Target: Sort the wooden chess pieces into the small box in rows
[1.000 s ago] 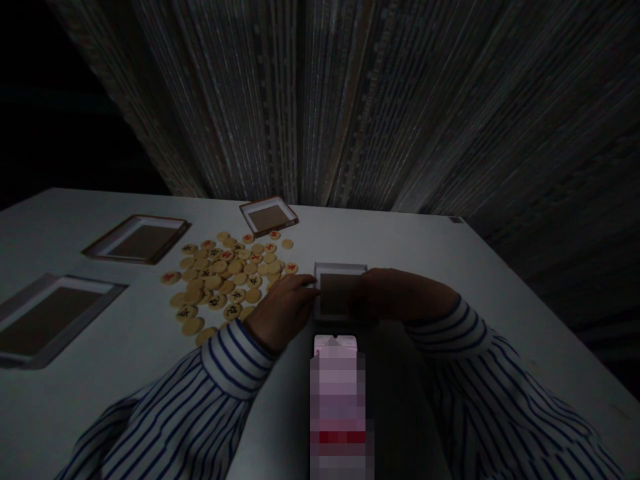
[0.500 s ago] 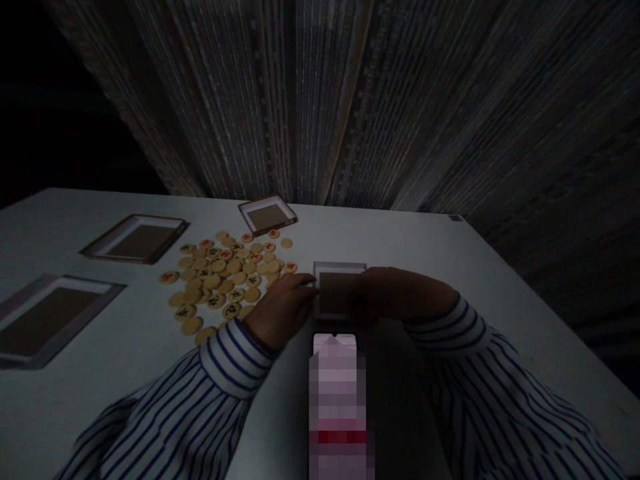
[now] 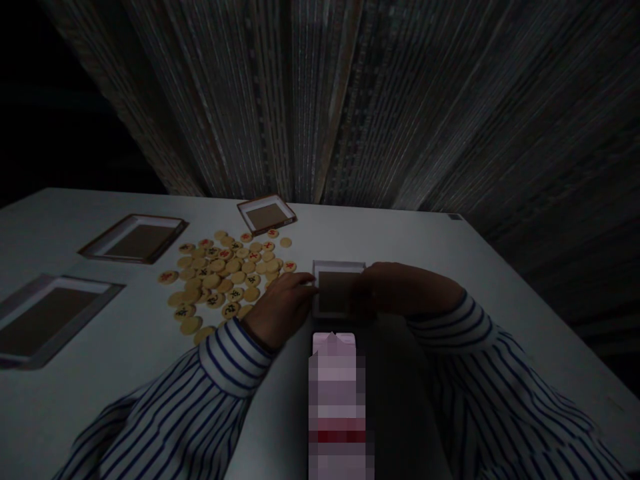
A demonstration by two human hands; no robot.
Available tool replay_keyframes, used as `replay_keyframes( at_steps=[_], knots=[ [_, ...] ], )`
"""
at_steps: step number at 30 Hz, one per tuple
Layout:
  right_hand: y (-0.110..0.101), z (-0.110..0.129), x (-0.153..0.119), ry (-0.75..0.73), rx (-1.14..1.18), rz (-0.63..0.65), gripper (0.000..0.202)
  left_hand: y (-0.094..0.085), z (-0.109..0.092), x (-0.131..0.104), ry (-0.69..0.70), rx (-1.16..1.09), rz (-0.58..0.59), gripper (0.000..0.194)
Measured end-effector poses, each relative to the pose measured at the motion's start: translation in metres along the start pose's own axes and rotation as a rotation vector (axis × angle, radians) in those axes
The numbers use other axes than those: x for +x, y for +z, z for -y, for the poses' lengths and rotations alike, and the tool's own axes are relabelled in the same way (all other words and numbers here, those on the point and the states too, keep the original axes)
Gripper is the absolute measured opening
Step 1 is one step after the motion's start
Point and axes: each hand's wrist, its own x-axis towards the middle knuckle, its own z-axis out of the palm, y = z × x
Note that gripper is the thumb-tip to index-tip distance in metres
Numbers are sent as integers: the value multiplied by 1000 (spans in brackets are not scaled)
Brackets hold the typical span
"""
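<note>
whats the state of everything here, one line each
Small box: open, face up
Left hand: at small box's left edge
Right hand: at small box's right side
Far box: open
Brown-edged left box: open
Leftmost box: open
Round pieces: loosely heaped
Phone: screen lit, display pixelated

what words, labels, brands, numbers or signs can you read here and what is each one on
Nothing reads clearly.
Round tan discs: red and black characters, too small and dim to quote surely.
Bright pink phone screen: pixelated, unreadable.
Farthest brown-edged rectangular box: small pale mark on its side, too tiny to read.
</note>
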Motion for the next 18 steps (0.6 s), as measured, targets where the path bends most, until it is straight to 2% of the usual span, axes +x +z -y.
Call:
replay_keyframes(
  at_steps=[5, 18],
  knots=[
    [-1, -1, -4, 9, -7, -32, 22, 1, 0, 0, -1, -2, -14, 28],
    [-2, 5, -4, 80, -9, 4, 21, 0, -1, 0, 10, 6, -8, 29]
  ],
)
